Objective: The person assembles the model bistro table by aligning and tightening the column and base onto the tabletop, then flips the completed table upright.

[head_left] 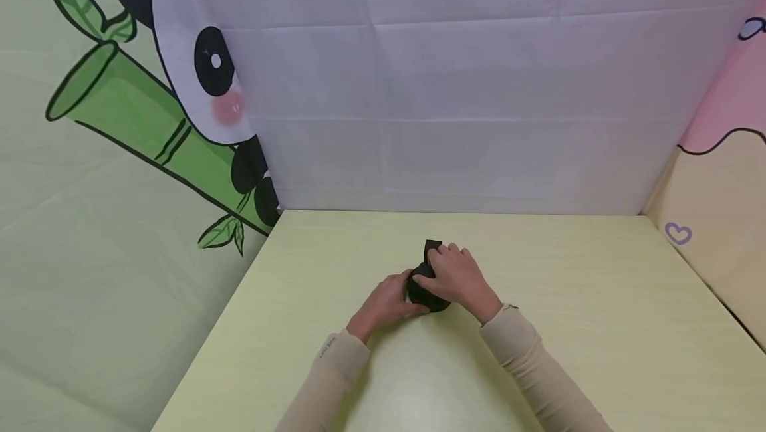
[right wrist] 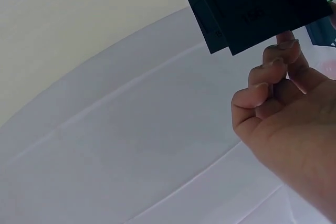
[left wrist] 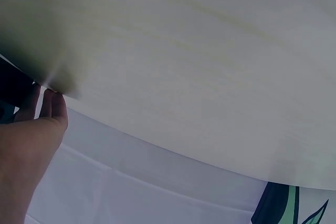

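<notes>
A rounded black object (head_left: 429, 300) rests on the pale yellow table, and a flat black piece (head_left: 433, 246) sticks out at its far side. My left hand (head_left: 385, 300) holds the round part from the left, fingers behind and thumb in front. From the right, my right hand (head_left: 459, 277) grips the flat piece near the round part. In the right wrist view dark rectangular flaps (right wrist: 262, 11) overlap, with the right hand (right wrist: 296, 106) at their edge, several fingers curled. The left wrist view has the left hand (left wrist: 31, 140) beside a dark shape (left wrist: 13, 83) cut off by the frame.
The table (head_left: 538, 352) runs back to a pale hanging cloth (head_left: 449, 86). A green cloth (head_left: 90, 286) with a panda and bamboo drawing hangs at the left, and a pink and cream one (head_left: 730, 206) at the right.
</notes>
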The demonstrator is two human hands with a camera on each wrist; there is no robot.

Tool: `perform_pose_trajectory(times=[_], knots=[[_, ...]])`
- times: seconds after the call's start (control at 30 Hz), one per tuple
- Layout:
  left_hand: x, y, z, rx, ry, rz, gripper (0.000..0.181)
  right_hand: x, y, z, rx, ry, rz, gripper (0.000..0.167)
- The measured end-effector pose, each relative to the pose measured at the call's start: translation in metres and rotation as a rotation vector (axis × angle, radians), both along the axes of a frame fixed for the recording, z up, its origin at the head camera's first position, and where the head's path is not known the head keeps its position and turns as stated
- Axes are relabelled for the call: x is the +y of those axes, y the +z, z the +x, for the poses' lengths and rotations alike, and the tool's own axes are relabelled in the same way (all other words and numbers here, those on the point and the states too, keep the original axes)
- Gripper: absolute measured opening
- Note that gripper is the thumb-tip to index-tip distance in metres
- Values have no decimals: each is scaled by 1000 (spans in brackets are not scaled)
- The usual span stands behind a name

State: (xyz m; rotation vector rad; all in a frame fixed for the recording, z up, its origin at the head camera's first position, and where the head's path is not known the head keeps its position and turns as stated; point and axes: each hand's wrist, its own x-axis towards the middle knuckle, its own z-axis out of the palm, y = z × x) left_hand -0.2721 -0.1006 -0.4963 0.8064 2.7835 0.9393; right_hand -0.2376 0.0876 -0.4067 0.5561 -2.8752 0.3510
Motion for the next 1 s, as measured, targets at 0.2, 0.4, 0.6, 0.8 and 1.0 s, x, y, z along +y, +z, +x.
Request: perform_pose_trajectory(times=[0.2,0.4,0.6,0.8,1.0], knots=[[1,0,0,-15,8,-8,69,1,3,2,-16,48,-8,41],[1,3,0,-11,11,-2,69,2,6,3,-34,126,-18,36],[0,2,0,-12,1,2,67,0,5,3,-39,114,-1,41],[-2,3,1,-17,-2,21,67,0,6,4,-27,119,-13,39],[-2,2,0,-18,-11,22,67,-3,3,5,-3,129,-17,36]])
